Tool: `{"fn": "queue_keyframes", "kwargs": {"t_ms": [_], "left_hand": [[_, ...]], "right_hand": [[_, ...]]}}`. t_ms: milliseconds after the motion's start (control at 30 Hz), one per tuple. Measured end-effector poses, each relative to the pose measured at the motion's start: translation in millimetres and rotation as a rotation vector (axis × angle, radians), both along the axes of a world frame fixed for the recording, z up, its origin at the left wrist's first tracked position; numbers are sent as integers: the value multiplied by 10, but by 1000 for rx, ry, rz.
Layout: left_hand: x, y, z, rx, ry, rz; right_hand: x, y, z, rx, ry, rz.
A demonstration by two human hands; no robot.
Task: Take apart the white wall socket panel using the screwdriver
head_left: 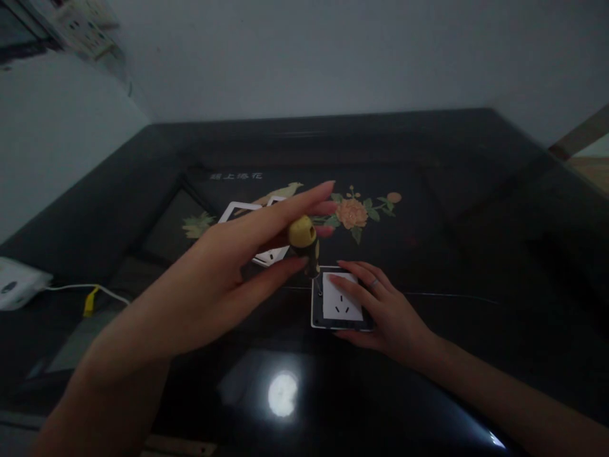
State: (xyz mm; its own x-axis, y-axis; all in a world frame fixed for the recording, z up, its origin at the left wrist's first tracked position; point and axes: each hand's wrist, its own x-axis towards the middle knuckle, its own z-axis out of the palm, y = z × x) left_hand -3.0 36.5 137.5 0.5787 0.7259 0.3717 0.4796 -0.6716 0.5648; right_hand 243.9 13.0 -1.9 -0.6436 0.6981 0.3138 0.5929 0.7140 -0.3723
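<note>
My left hand [238, 254] pinches a screwdriver with a yellow and black handle [304, 240] between thumb and fingers, held upright with its tip at the upper left corner of a white wall socket [340, 303]. The socket lies flat on the dark glossy table [428, 241]. My right hand [380, 308] rests on the socket's right side, fingers spread flat across it, a ring on one finger. Behind my left hand lie white socket cover frames [238, 211], partly hidden by the fingers.
The table top bears a painted flower and bird design [354, 212]. A white device [16, 282] with a white cable and yellow tag [90, 299] sits at the left edge. A lamp reflection [282, 393] glares near the front. A pale wall stands behind.
</note>
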Motion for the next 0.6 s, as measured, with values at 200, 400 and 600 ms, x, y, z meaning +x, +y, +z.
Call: {"fn": "queue_keyframes", "kwargs": {"t_ms": [200, 400, 600], "left_hand": [[102, 86, -157, 360, -82, 152], [93, 60, -107, 170, -42, 62], [65, 42, -39, 174, -10, 53]], "right_hand": [[1, -1, -4, 1, 11, -6], [6, -3, -12, 3, -5, -3], [-1, 8, -11, 9, -4, -2]]}}
